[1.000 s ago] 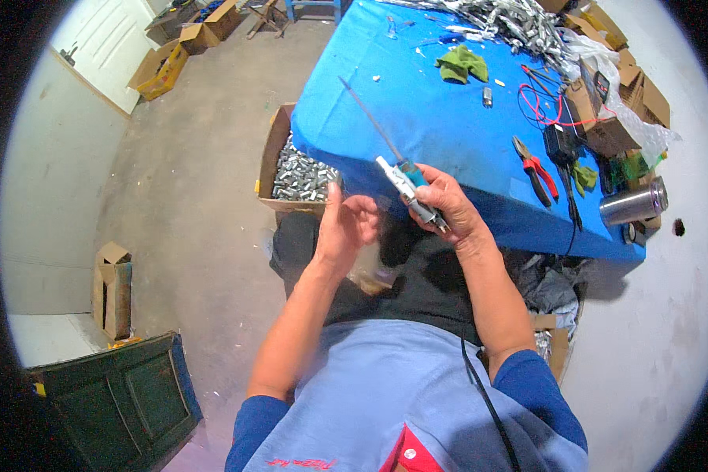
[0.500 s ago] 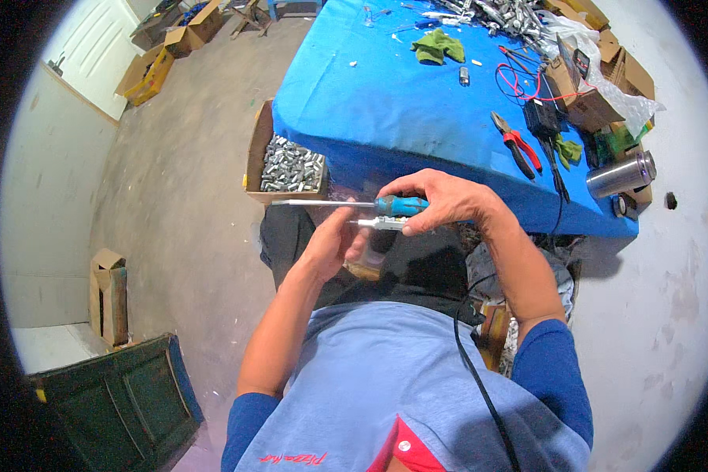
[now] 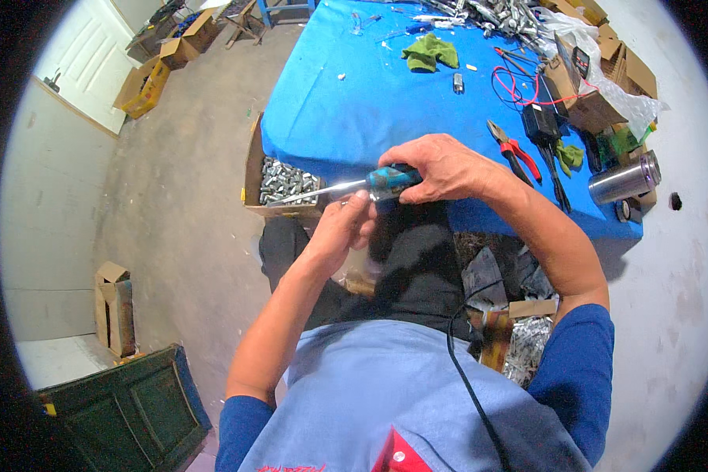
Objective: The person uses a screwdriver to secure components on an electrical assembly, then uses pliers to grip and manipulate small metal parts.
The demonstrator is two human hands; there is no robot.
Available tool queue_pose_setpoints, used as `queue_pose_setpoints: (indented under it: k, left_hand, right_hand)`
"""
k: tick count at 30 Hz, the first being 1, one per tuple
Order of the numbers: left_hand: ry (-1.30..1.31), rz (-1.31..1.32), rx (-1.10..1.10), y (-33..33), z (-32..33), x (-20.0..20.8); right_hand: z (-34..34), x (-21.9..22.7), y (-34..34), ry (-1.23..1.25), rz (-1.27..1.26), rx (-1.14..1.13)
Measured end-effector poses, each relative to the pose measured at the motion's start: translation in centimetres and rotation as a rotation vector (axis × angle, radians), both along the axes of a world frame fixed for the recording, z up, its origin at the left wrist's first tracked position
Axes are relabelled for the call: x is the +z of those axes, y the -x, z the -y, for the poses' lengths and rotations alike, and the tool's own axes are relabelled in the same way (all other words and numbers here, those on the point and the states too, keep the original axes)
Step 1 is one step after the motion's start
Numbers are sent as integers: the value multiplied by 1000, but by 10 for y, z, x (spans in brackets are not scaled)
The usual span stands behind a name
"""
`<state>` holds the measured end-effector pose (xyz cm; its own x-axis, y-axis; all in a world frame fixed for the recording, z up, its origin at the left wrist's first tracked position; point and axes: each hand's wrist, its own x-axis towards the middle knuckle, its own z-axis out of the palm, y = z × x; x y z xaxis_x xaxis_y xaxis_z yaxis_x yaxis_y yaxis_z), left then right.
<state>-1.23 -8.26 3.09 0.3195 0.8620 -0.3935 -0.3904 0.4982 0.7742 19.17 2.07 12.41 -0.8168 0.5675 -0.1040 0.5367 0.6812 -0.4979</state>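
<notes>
My right hand (image 3: pixel 440 169) is closed around the blue and black handle of a screwdriver (image 3: pixel 393 182). Its metal shaft slants down to the left, and the tip passes in front of a carton of small silvery metal pieces (image 3: pixel 287 182). Just below the handle, my left hand (image 3: pixel 344 228) has its thumb and fingers drawn together close to the shaft. Whatever those fingers grip is mostly hidden; only a small glint shows beside the thumb. Both hands are above my lap, near the front edge of the blue-covered table (image 3: pixel 330 102).
On the table lie red-handled pliers (image 3: pixel 515 153), a green cloth (image 3: pixel 430 53), a black adapter (image 3: pixel 540 122), red wires and a small metal piece (image 3: pixel 458 82). A steel flask (image 3: pixel 625 178) rests at the right edge. Metal parts (image 3: pixel 499 17) are heaped at the back. A black cable crosses my shirt.
The screwdriver has gone from level to slanting, its tip lower. Both hands have shifted slightly. The slim whitish metal part seen between them earlier is now mostly out of sight.
</notes>
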Motion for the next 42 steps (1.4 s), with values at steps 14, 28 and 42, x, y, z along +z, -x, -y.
queue_pose_setpoints:
  k: [14,28,42]
  left_hand:
    - [-164,-355,304,-33,-59,-31]
    - [-220,-529,244,-45,-49,-38]
    - [-310,-704,198,-67,-43,-38]
  right_hand:
    - [-70,-72,-21,229,-742,-719]
    - [-25,-77,-13,574,-885,-1014]
    - [51,-108,10,508,-1105,-1173]
